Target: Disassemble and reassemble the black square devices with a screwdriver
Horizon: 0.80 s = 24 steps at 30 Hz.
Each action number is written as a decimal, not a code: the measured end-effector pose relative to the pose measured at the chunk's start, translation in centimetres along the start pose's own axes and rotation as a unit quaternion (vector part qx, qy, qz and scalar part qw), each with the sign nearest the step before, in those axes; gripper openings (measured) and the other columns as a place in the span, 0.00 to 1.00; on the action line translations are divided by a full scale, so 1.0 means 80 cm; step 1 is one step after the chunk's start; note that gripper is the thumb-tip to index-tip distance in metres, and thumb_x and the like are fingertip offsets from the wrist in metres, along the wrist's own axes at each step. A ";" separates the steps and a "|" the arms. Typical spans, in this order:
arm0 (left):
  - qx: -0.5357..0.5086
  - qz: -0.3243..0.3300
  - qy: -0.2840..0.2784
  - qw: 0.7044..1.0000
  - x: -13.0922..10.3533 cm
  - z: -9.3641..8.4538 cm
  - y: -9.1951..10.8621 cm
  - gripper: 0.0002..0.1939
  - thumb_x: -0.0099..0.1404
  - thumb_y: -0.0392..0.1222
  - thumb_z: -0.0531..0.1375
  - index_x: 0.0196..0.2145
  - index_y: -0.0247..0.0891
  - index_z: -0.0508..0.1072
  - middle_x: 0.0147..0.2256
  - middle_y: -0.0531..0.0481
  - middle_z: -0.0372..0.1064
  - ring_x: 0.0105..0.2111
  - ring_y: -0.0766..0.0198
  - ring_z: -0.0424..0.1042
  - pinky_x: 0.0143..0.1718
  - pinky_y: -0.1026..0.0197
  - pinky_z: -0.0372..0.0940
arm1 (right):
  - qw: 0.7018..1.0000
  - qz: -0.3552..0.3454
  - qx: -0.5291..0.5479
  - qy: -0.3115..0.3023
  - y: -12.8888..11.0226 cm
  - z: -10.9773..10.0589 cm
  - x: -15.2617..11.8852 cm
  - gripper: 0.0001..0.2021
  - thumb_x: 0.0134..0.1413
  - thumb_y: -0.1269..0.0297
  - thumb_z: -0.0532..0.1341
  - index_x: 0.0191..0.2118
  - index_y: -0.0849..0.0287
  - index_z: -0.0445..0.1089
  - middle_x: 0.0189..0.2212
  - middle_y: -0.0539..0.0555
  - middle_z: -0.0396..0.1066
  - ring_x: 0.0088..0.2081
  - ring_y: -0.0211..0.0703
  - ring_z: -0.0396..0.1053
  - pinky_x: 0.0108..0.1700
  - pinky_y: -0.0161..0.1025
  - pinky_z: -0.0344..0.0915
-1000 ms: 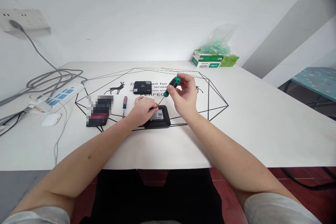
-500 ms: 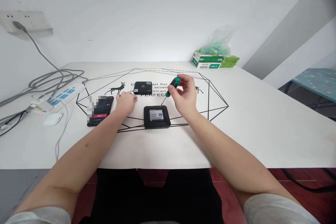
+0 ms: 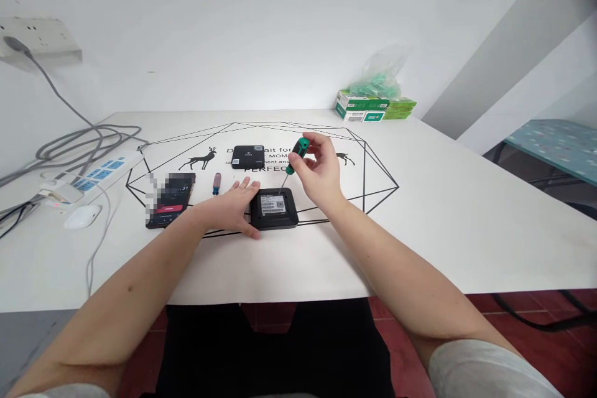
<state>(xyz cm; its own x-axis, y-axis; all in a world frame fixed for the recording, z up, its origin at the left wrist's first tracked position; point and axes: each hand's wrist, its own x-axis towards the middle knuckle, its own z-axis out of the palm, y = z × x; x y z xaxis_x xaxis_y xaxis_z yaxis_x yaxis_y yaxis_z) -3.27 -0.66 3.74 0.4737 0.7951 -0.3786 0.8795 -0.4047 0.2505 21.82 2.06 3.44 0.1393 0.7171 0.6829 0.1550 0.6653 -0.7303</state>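
A black square box (image 3: 274, 219) with a white label lies on the table in front of me. My left hand (image 3: 234, 206) rests at its left edge, fingers spread. In my right hand (image 3: 318, 168) is a green and black screwdriver (image 3: 298, 152), tilted, its tip touching down at the upper part of the box near the label. A smaller screwdriver (image 3: 217, 183) with a reddish handle lies beyond my left hand. Farther back is a second, thinner black box (image 3: 248, 157).
At the left are a phone (image 3: 172, 199), a white earphone case (image 3: 83, 217), a power strip (image 3: 107, 175) and coiled grey cables (image 3: 100, 140). Green and white boxes (image 3: 362, 106) under a plastic bag (image 3: 380, 78) stand at the back right.
My left hand has moved right and nearer to me, opening beside the labelled box. The small screwdriver now shows. My right hand still holds the green screwdriver on the box. The view has shifted slightly.
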 end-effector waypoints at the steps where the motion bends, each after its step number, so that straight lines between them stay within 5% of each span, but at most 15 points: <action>1: -0.013 0.010 0.003 1.000 0.003 0.003 0.006 0.78 0.55 0.76 0.70 0.83 0.39 0.29 0.81 0.31 0.19 0.80 0.25 0.29 0.76 0.29 0.42 | 1.000 -0.006 -0.002 -0.007 -0.001 0.001 -0.001 0.21 0.60 0.58 0.70 0.57 0.47 0.69 0.48 0.54 0.74 0.46 0.45 0.73 0.39 0.42 0.78; 7: -0.026 0.117 0.046 0.992 0.031 0.019 0.021 0.69 0.64 0.72 0.65 0.82 0.33 0.31 0.82 0.34 0.28 0.82 0.41 0.29 0.80 0.45 0.34 | 0.999 -0.034 -0.019 -0.025 -0.002 0.010 -0.002 0.20 0.61 0.60 0.69 0.58 0.47 0.70 0.48 0.54 0.73 0.46 0.46 0.74 0.39 0.44 0.79; 24: -0.015 0.181 0.099 0.978 0.050 0.029 0.008 0.67 0.64 0.78 0.63 0.82 0.34 0.39 0.80 0.30 0.41 0.81 0.35 0.38 0.79 0.37 0.37 | 0.995 -0.058 -0.045 -0.070 0.002 0.029 0.015 0.20 0.58 0.62 0.70 0.55 0.50 0.70 0.45 0.54 0.72 0.43 0.45 0.72 0.37 0.42 0.77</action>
<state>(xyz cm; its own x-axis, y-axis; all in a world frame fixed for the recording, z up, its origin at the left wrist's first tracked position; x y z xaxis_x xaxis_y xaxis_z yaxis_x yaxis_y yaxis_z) -0.73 1.23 0.34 0.7330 0.6754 -0.0807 0.6526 -0.6648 0.3634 19.72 3.51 4.08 -0.0205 0.6626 0.7487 0.2496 0.7285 -0.6379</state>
